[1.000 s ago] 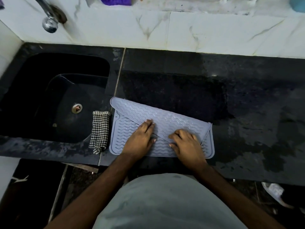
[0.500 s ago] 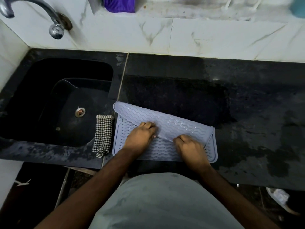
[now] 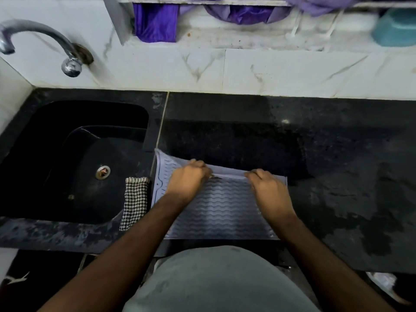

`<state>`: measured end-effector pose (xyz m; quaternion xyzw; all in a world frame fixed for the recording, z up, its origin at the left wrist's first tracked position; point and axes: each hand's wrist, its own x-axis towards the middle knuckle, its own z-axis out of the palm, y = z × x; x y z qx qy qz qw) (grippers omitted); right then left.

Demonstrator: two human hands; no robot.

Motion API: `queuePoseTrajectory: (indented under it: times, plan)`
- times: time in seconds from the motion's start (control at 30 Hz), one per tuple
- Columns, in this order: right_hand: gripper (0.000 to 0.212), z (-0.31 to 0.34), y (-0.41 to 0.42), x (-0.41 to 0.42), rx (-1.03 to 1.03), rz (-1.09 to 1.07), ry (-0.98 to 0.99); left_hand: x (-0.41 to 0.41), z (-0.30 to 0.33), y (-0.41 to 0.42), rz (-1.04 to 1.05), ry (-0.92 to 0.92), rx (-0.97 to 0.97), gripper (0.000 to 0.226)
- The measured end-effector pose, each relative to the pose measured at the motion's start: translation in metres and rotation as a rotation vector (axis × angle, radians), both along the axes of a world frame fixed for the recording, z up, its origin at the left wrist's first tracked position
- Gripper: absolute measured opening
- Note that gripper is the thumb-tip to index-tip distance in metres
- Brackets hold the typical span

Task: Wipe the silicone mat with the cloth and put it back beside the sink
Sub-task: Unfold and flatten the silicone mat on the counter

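Observation:
The pale lilac silicone mat [image 3: 221, 210] with wavy ridges lies on the black counter just right of the sink. Its far part is lifted off the counter. My left hand [image 3: 188, 180] grips that raised far edge near the left side. My right hand [image 3: 269, 188] grips the same edge near the right side. A checked black-and-white cloth [image 3: 135, 202] lies folded on the sink's rim, just left of the mat, touched by neither hand.
The black sink [image 3: 74, 158] with a metal drain fills the left. A chrome tap [image 3: 45, 41] juts from the white tiled wall. The black counter [image 3: 349, 176] beyond and right of the mat is wet. Purple cloths and a teal bowl [image 3: 396, 28] sit on the ledge.
Both hands moved from pressing on the folded-over mat to gripping its flap edge and carried it away from me, opening the fold. The ridged side now faces up. The cloth stayed put.

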<state>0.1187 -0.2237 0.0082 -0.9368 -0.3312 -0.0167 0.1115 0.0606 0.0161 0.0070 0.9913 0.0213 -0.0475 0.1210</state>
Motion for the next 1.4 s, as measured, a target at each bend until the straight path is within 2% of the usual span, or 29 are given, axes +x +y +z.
queuePoseTrajectory:
  times: [0.1,0.3,0.57,0.9,1.2,1.4]
  plan:
    - [0.042,0.008,-0.001,0.019,0.001,-0.018,-0.013,0.019,0.011,-0.004,0.008,-0.044,0.046,0.029]
    - [0.039,0.007,0.007,0.053,-0.017,-0.067,-0.023,0.048,0.015,-0.004,0.028,-0.063,-0.033,0.04]
    - [0.038,-0.003,0.017,0.062,0.0,-0.011,-0.04,0.05,0.007,-0.003,0.128,-0.116,-0.122,0.03]
    - [0.043,-0.007,0.058,0.025,-0.014,0.114,-0.049,0.004,0.001,0.009,0.193,-0.173,-0.152,0.028]
    - [0.041,-0.006,0.117,-0.019,-0.017,0.214,-0.082,-0.063,0.0,0.052,0.316,-0.215,-0.183,0.024]
    - [0.04,-0.008,0.162,-0.043,-0.035,0.225,-0.018,-0.104,0.0,0.084,0.387,-0.222,-0.194,0.024]
